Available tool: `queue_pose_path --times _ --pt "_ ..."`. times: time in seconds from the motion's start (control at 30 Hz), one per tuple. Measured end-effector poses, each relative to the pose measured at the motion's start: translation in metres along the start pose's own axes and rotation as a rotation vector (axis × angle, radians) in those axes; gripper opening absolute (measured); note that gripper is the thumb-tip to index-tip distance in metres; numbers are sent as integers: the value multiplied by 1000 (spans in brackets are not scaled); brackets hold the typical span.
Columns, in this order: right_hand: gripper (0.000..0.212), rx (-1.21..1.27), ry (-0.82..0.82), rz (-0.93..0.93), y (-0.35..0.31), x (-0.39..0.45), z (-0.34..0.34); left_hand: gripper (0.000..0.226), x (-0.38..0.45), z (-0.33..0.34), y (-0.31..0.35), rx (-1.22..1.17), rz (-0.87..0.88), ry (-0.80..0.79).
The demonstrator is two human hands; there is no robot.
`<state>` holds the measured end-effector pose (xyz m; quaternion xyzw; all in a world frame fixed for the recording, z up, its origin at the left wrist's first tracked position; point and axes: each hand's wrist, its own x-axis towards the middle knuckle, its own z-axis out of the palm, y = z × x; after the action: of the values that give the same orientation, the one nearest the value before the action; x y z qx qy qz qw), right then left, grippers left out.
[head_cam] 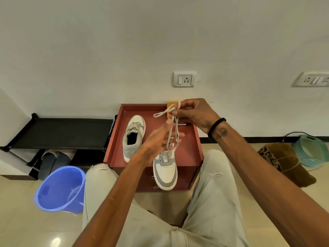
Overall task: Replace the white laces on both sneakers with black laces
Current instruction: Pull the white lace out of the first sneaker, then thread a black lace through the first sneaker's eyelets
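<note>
Two grey-and-white sneakers sit on a red-brown cabinet top (193,139). The left sneaker (133,138) still carries its white lace and points away from me. The near sneaker (166,172) points toward me, its toe past the front edge. My right hand (195,114) pinches a white lace (173,132) high above the near sneaker; the lace hangs in loops down to that shoe. My left hand (158,141) is blurred, fingers extended beside the hanging strands. No black lace can be made out.
An orange object (171,106) stands at the cabinet's back edge. A blue bucket (61,188) sits on the floor at left below a black shoe rack (60,132). Brown boots (284,163) and a teal basket (311,150) lie at right. My knees flank the cabinet.
</note>
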<state>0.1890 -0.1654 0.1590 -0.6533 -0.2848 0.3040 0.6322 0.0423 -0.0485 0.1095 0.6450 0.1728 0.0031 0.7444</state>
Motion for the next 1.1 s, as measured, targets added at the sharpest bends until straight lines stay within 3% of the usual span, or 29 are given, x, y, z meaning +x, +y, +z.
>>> queue_pose_path --times 0.17,0.27,0.37,0.53,0.67,0.87,0.93,1.1 --pt "17 -269 154 -84 -2 3 -9 35 -4 -6 -11 56 25 -53" --pt "16 -523 156 -58 8 6 -14 21 -2 -15 -3 54 82 132" --pt "21 -714 45 -40 9 2 -7 19 4 -27 3 48 135 338" --pt "17 -743 -206 -39 -5 1 22 25 12 -22 6 -88 169 384" --pt "14 -677 -236 -78 -9 18 48 25 8 -32 6 -174 158 373" --pt "12 -604 -326 -28 -5 51 107 30 -20 -104 1 3 99 423" --pt "11 -567 -397 29 2 63 141 26 -34 -131 3 -55 17 428" --pt "23 -682 -597 -28 20 82 240 24 -74 -206 1 -182 -147 619"
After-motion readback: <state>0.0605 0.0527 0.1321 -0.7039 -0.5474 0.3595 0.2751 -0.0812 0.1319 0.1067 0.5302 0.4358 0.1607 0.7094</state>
